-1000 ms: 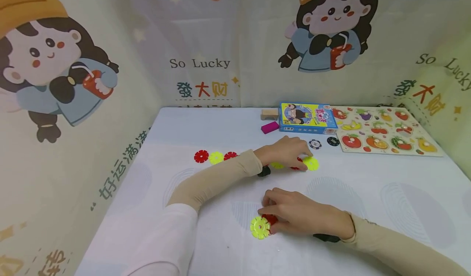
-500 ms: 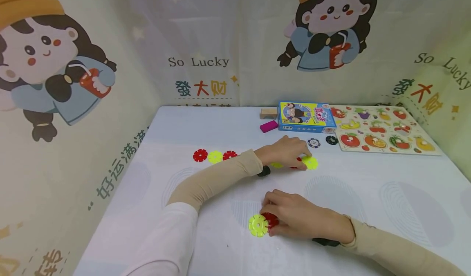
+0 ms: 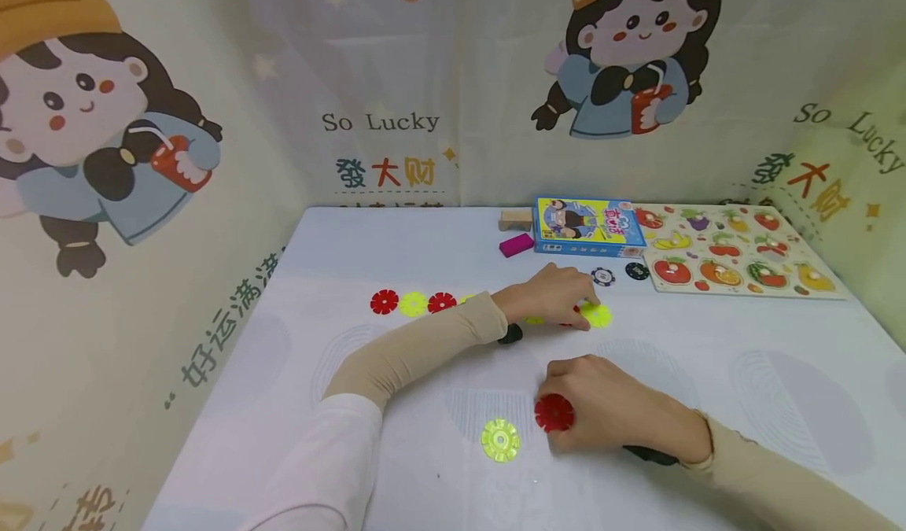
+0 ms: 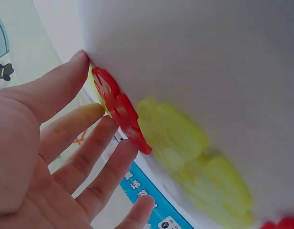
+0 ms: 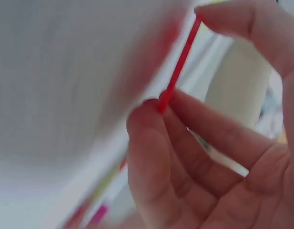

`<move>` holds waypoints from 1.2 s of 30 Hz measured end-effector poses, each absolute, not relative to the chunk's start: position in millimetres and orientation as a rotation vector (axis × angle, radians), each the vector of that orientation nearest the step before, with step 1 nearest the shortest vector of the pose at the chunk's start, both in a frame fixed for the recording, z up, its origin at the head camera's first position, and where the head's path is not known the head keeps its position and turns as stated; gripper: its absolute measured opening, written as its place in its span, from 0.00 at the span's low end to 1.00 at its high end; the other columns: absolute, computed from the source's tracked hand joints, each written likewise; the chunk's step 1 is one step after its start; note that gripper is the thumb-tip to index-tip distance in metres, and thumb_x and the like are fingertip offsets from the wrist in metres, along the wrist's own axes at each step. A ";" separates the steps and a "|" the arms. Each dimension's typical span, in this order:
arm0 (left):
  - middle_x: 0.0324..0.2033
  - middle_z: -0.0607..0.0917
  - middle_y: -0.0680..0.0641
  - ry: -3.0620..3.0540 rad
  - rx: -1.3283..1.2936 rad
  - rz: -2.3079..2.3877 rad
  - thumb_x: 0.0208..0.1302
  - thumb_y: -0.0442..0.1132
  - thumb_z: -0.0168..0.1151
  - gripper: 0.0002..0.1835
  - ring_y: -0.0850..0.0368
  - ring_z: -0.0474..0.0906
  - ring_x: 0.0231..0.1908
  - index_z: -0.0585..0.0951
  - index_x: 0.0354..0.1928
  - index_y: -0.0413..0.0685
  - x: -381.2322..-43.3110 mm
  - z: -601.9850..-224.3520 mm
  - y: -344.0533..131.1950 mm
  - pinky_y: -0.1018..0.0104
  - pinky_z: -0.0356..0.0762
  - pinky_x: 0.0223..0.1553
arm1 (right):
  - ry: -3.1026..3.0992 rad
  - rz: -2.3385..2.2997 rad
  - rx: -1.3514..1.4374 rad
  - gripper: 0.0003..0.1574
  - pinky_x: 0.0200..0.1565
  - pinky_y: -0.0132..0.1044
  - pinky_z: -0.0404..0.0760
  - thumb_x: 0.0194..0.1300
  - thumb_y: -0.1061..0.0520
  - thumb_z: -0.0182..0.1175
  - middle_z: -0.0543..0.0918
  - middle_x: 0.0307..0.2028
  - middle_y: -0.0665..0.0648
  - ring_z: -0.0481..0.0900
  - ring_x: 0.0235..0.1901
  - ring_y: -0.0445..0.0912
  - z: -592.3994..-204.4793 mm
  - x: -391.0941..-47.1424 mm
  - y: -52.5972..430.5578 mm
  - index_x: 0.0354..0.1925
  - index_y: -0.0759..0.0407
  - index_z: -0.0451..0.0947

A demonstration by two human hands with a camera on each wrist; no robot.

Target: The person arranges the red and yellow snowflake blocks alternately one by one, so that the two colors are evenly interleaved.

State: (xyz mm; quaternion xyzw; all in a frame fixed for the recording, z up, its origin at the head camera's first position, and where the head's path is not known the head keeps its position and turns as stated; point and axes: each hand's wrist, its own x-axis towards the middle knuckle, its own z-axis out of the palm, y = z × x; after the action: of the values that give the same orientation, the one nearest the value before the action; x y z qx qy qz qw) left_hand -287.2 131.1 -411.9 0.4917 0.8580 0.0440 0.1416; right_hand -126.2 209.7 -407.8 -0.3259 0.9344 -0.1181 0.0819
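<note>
In the head view my right hand (image 3: 612, 405) holds a red notched plastic interlocking disc (image 3: 554, 413) above the table. The right wrist view has that disc edge-on, pinched between thumb and fingertips. To its left, a yellow-green interlocking disc (image 3: 500, 440) lies flat. My left hand (image 3: 555, 293) rests at the right end of a row of alternating red and yellow-green discs, beside the end yellow-green disc (image 3: 600, 316). Its fingers look relaxed in the left wrist view, tips touching around a red disc (image 4: 120, 109). My left forearm hides the row's middle.
Behind the row stand a blue card box (image 3: 589, 228), a wooden block (image 3: 515, 220) and a magenta block (image 3: 517, 245). A white-and-dark chip (image 3: 604, 277) and a black chip (image 3: 637, 271) lie before the fruit puzzle board (image 3: 743, 252).
My right hand has lifted the red disc off the table and away to the right, apart from the yellow-green disc it overlapped. My left hand has stayed in place.
</note>
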 end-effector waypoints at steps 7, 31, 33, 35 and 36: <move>0.52 0.80 0.61 2.483 1.458 0.158 0.56 0.58 0.65 0.26 0.65 0.71 0.51 0.78 0.58 0.66 -290.0 -413.9 132.0 0.65 0.64 0.47 | 3.032 -0.420 -0.649 0.24 0.28 0.26 0.75 0.41 0.41 0.76 0.83 0.30 0.43 0.75 0.27 0.35 -397.3 -177.0 297.2 0.38 0.48 0.85; 0.51 0.81 0.62 2.522 1.399 0.177 0.53 0.58 0.67 0.25 0.65 0.72 0.53 0.80 0.55 0.67 -288.9 -412.6 136.0 0.61 0.65 0.51 | 3.076 -0.409 -0.383 0.28 0.28 0.29 0.72 0.52 0.46 0.71 0.83 0.36 0.55 0.75 0.34 0.45 -413.7 -204.6 331.2 0.48 0.59 0.83; 0.51 0.81 0.63 2.508 1.371 0.196 0.52 0.58 0.68 0.26 0.65 0.71 0.54 0.79 0.55 0.67 -290.0 -412.0 136.7 0.61 0.65 0.53 | 3.099 -0.412 -0.397 0.26 0.29 0.30 0.74 0.52 0.45 0.71 0.83 0.36 0.55 0.76 0.35 0.45 -410.0 -195.9 319.7 0.46 0.57 0.83; 0.52 0.81 0.63 2.498 1.357 0.223 0.52 0.58 0.68 0.26 0.65 0.72 0.55 0.79 0.56 0.67 -292.3 -411.1 138.5 0.61 0.66 0.55 | 3.100 -0.436 -0.477 0.23 0.30 0.30 0.75 0.51 0.44 0.71 0.83 0.40 0.54 0.78 0.34 0.43 -405.6 -180.9 299.6 0.44 0.53 0.84; 0.53 0.81 0.63 2.494 1.361 0.228 0.52 0.59 0.67 0.27 0.65 0.71 0.56 0.79 0.56 0.68 -293.9 -410.7 140.0 0.62 0.66 0.55 | 3.078 -0.449 -0.551 0.22 0.32 0.29 0.76 0.51 0.43 0.71 0.83 0.40 0.52 0.78 0.35 0.41 -403.6 -171.7 286.4 0.43 0.51 0.84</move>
State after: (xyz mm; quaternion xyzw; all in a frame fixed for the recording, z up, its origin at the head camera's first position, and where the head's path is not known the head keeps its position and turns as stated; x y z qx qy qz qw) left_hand -293.9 140.0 -410.7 0.4724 0.8657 0.0792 0.1453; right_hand -171.7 286.4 -403.6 -0.1743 0.9743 -0.1423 -0.0089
